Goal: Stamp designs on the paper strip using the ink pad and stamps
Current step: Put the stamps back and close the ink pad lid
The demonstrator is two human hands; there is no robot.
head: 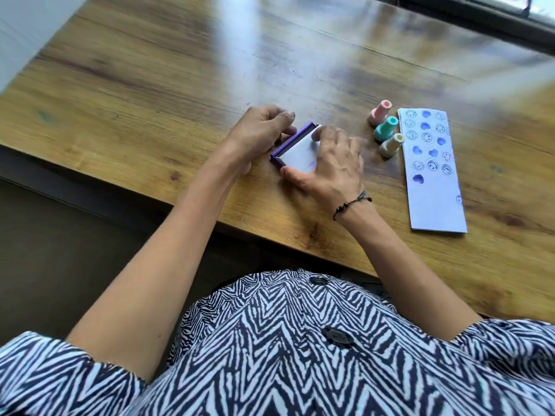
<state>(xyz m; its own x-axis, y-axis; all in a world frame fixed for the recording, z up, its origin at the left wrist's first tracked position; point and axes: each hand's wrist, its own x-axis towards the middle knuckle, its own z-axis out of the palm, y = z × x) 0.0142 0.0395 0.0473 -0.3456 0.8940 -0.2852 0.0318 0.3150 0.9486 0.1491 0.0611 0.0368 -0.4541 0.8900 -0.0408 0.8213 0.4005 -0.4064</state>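
Observation:
A small square ink pad case (pixel 295 148) with a purple rim and a white lid surface lies on the wooden table (pixel 150 94). My left hand (pixel 261 130) grips its left edge with the fingertips. My right hand (pixel 333 163) lies over its right side, thumb along the near edge. Three stamps stand upright to the right: a pink stamp (pixel 380 112), a teal stamp (pixel 386 129) and a cream stamp (pixel 391 145). Beside them lies the white paper strip (pixel 434 187), covered with several blue hearts and smiley prints.
The table's near edge (pixel 270 235) runs diagonally in front of my body. A dark window frame (pixel 480 22) borders the far right. Bare wood stretches to the left and behind the ink pad.

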